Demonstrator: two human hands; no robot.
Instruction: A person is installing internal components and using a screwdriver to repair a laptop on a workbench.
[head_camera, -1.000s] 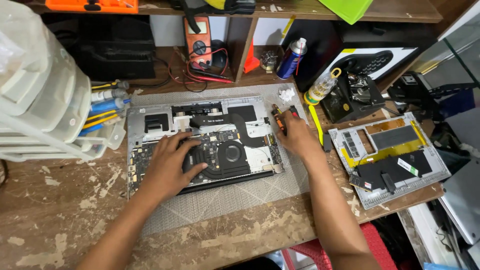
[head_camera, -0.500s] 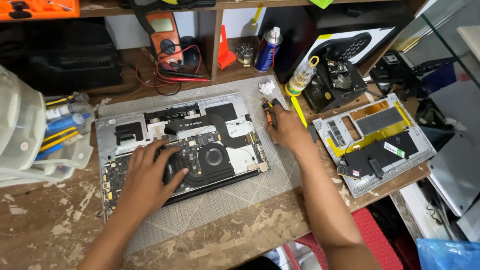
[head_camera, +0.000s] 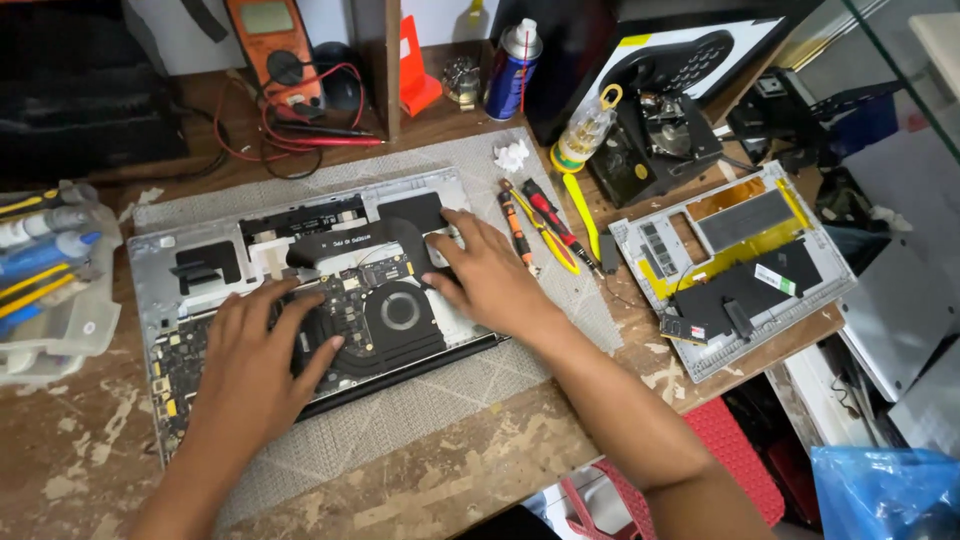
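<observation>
— So, how far along does the work look from your end?

— Roughly midway, I'd judge. The opened laptop (head_camera: 300, 300) lies bottom-up on the grey mat (head_camera: 440, 400) in the middle of the worktop (head_camera: 480, 460), with its cover already off; the board, the round fan (head_camera: 400, 310) and the black flat cable are all exposed. A second stripped panel (head_camera: 740, 265) with yellow tape sits well apart to the right.

— And the hands?

— My left hand (head_camera: 255, 360) lies flat on the board just left of the fan, fingers (head_camera: 300, 310) spread and pressing down, gripping nothing. My right hand (head_camera: 490, 280) rests on the laptop's right edge, fingers loosely curled over the black cable area; I cannot tell whether they pinch anything small underneath (the knuckles hide the tips).

— Tools?

— Untouched right now. The screwdrivers (head_camera: 535, 225) lie on the mat just beside the right hand, with a yellow pry tool (head_camera: 580, 210) next to them. A spray can (head_camera: 512, 70) and an orange multimeter (head_camera: 270, 45) stand at the back.

— What is left, then?

— The inner parts seem all in place: fan seated, board not lifted. So whatever goes on inside is unfinished, and the cover is not back on.
</observation>
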